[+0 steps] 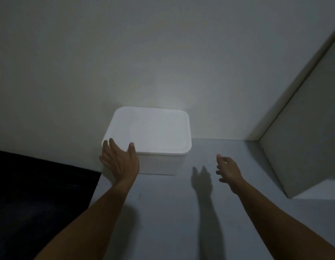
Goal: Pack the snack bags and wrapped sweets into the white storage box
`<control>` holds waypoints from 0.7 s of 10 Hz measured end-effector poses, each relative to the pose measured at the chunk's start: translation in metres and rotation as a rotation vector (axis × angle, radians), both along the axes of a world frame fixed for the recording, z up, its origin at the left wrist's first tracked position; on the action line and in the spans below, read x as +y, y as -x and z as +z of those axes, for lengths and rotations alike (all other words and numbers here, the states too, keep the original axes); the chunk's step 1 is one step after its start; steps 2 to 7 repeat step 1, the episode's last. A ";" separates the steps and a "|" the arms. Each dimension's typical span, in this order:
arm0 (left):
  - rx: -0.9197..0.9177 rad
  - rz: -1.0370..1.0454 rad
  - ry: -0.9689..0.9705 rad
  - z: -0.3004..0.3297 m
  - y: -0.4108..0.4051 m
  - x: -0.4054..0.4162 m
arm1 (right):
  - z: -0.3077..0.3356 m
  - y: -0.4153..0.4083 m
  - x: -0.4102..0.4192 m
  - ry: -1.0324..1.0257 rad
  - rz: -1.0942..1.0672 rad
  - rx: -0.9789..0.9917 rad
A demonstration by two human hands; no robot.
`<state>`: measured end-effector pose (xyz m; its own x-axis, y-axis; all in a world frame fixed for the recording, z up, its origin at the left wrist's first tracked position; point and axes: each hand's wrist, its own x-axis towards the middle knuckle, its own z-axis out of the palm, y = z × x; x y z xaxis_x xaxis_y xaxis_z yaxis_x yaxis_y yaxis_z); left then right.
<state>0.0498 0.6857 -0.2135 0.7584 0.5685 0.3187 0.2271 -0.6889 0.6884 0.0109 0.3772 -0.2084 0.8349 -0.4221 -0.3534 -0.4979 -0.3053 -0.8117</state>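
So, far left, we are seeing a dark, matte surface (pixel 31 194) dropping away beside the grey table (pixel 163 222), whose top is looking smooth and flat, with a few faint specks.

Our left hand (pixel 119 162) is lying against the near-left corner of the white storage box (pixel 149 128), fingers spread wide, thumb resting on the lid's front rim, the other fingertips wrapping the corner. It is clasping nothing else, just touching the box.

We are reading the box as smooth, opaque white plastic: a rectangle with rounded corners, its lid (pixel 153 126) on and closed, with a shallow raised border running round the edge. It is sitting upright on the table's far-left part, its back close to the plain pale wall (pixel 125 53). Its long axis is running left to right, roughly parallel to that wall; a long side is facing us.

Our right hand (pixel 227 169) is hovering over bare table right of the box, well apart from it, fingers loosely curled and half-open, empty, throwing a hard shadow.

Far right, a pale flat panel (pixel 303 128) is standing upright.
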 end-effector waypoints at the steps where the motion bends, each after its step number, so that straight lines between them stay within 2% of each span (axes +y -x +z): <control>1: 0.055 -0.009 0.022 -0.014 0.040 -0.019 | -0.009 0.049 -0.030 -0.025 -0.042 0.022; 7: 0.055 -0.009 0.022 -0.014 0.040 -0.019 | -0.009 0.049 -0.030 -0.025 -0.042 0.022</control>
